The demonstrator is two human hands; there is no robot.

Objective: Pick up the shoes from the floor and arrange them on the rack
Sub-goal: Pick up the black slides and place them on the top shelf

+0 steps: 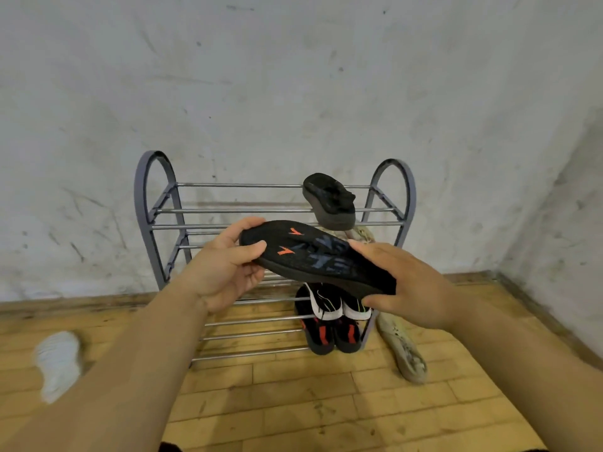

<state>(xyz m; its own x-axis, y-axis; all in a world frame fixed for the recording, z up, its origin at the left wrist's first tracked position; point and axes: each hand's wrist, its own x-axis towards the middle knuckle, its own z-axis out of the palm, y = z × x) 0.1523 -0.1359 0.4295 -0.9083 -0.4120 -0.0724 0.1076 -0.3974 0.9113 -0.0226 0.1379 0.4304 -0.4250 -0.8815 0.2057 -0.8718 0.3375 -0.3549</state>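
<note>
A black sandal (pixel 313 252) with orange marks and blue straps hangs in front of the metal shoe rack (pixel 228 210). My left hand (pixel 228 265) grips its left end, thumb on top. My right hand (pixel 411 285) holds its right end. One black sandal (pixel 329 200) lies on the rack's top shelf at the right. A pair of black sneakers with red stripes (pixel 329 324) sits on the bottom shelf, right side. A beige shoe (pixel 403 347) lies on the floor beside the rack's right leg. Another beige shoe (pixel 362 233) peeks out on the middle shelf, mostly hidden.
A white shoe (pixel 58 363), blurred, lies on the wooden floor at the left. The rack stands against a scuffed white wall (pixel 293 93), and a second wall (pixel 561 223) closes the corner at the right.
</note>
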